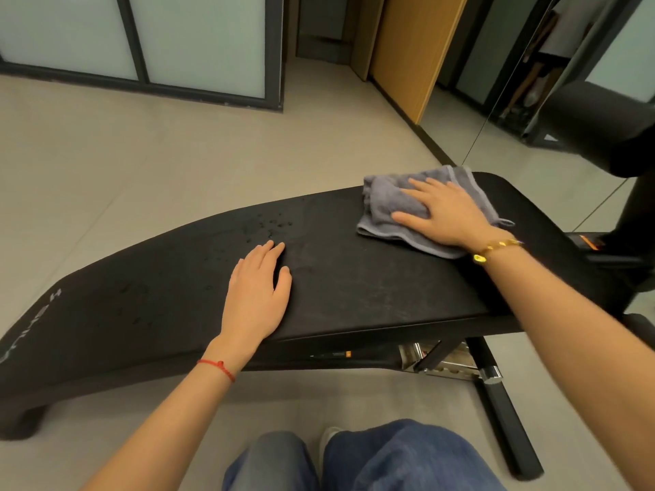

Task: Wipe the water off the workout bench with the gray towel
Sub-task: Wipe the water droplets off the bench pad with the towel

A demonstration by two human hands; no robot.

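Observation:
A black padded workout bench (372,288) stretches across the view from lower left to upper right. Water droplets (269,223) bead on its pad near the middle, with fainter drops further left. The gray towel (386,203) lies bunched on the right part of the pad. My right hand (443,210) presses flat on top of the towel, fingers spread. My left hand (257,295) rests flat on the bare pad just below the droplets, fingers together, holding nothing.
The bench's metal frame and leg (496,402) run down at the right. A wooden panel (407,54) and a dark frame stand behind the bench at the right. Frosted glass doors (198,40) line the back. My knees in jeans (390,458) are below the bench.

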